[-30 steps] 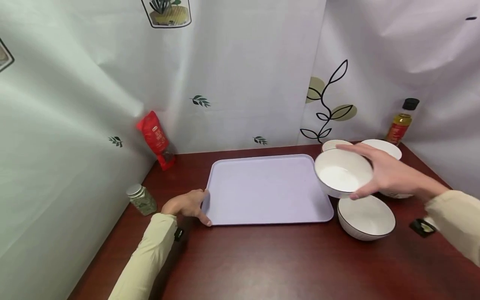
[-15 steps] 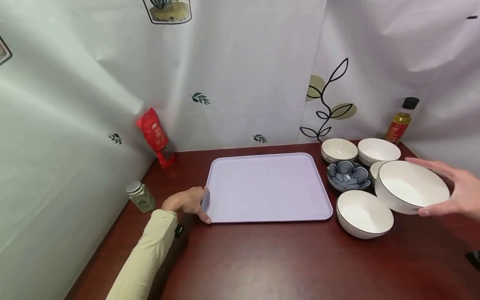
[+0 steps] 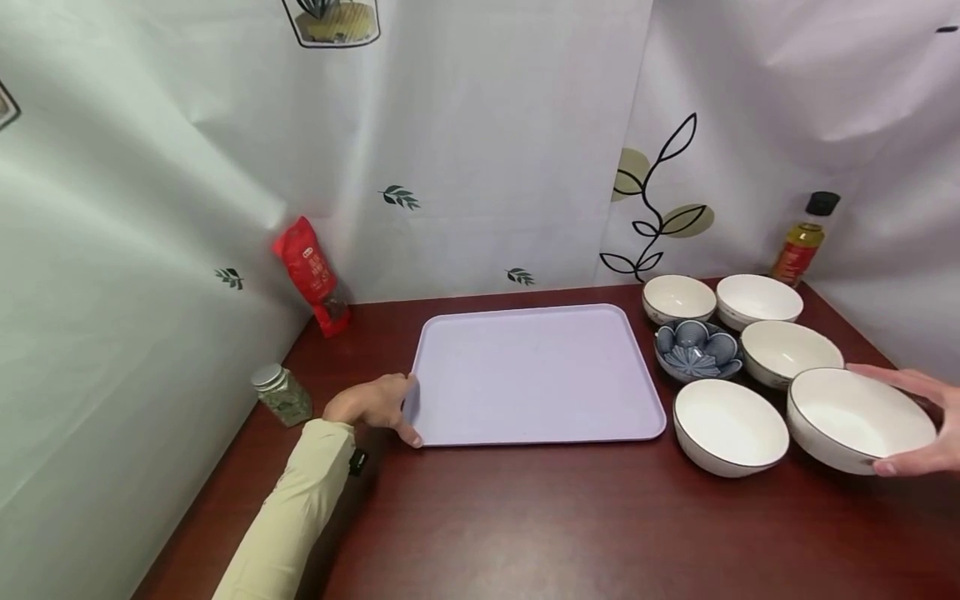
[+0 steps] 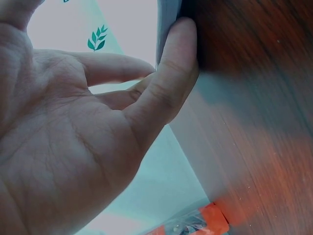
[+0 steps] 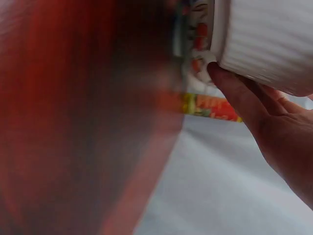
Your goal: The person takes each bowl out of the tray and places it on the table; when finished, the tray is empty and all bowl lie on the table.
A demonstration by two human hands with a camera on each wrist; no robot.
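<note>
A pale lilac tray [image 3: 532, 375] lies flat on the dark red-brown table. My left hand [image 3: 375, 406] holds its left edge near the front corner; in the left wrist view, bent fingers [image 4: 164, 90] touch the tray's rim [image 4: 166, 24]. At the far right, my right hand [image 3: 926, 421] grips a white, dark-rimmed bowl [image 3: 858, 417] by its side, thumb at the front and fingers at the back. The right wrist view shows the bowl's ribbed outer wall [image 5: 274, 39]. Whether its base touches the table cannot be told. A similar white bowl [image 3: 731, 425] sits just left of it.
Behind these two stand a blue flower-shaped bowl [image 3: 697, 350], a cream bowl [image 3: 791, 352] and two more small bowls. An oil bottle [image 3: 802, 242] is in the back right corner. On the left are a red packet [image 3: 311, 275] and a glass jar [image 3: 283, 396] of dried green herb.
My right hand has carried the white bowl from above the tray's right edge rightward and down, beside the other white bowl. My left hand has stayed at the tray's edge.
</note>
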